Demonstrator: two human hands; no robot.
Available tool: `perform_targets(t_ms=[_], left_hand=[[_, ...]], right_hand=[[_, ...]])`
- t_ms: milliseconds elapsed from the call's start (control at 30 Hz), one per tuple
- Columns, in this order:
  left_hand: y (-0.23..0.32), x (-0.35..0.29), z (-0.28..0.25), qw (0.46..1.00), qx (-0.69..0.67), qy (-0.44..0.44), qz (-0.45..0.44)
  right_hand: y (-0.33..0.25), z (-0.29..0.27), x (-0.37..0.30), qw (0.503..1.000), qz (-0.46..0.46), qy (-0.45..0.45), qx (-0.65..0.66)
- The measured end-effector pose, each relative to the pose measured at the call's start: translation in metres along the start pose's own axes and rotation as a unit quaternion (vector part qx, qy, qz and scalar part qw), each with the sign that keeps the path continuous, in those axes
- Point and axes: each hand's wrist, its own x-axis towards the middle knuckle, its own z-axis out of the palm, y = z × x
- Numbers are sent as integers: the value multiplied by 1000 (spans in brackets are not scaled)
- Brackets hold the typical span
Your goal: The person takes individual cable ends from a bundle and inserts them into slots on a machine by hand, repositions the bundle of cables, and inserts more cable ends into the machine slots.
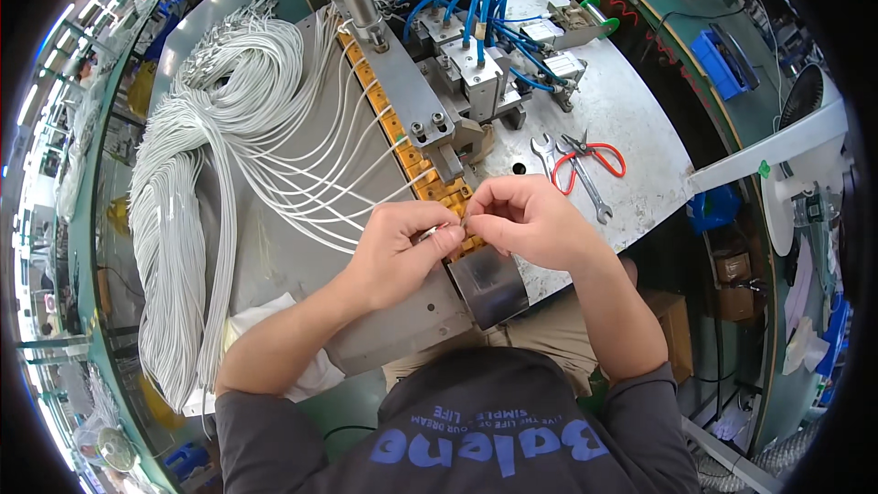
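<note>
My left hand (398,242) is closed in a pinch on the end of a white cable (427,232), just above the near end of an orange fixture strip (423,181). Meeting it fingertip to fingertip, my right hand (535,220) is also pinched; whatever it grips there is too small to make out. Several white cables (315,185) run from the left to the strip, their ends lying across its slots. A metal press arm (393,69) stands over the strip, beyond both hands. Below my fingers, a dark metal block (491,285) sits at the strip's near end.
A thick bundle of white cables (169,247) covers the table's left side. On the right lie two wrenches (585,185) and red-handled pliers (604,157). Blue air tubes (476,0) rise from the machine behind. A white fan (796,165) stands at far right.
</note>
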Motion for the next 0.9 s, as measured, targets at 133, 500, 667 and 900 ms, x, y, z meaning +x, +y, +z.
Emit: perform_targets(t_ms=[133,500,667,900], left_hand=[[-4,1,-2,993,100,-43,54],[-14,14,-6,923,367,37,107],[-15,15,-3,898,419,48,125],[-14,7,1,876,448,32,176]], right_hand=[[6,-6,6,995,-22,-17,-92],[31,-24,23,993,60,69,-81],[48,-31,32,997,43,50,-42],[41,-33,29,993,78,80,31]])
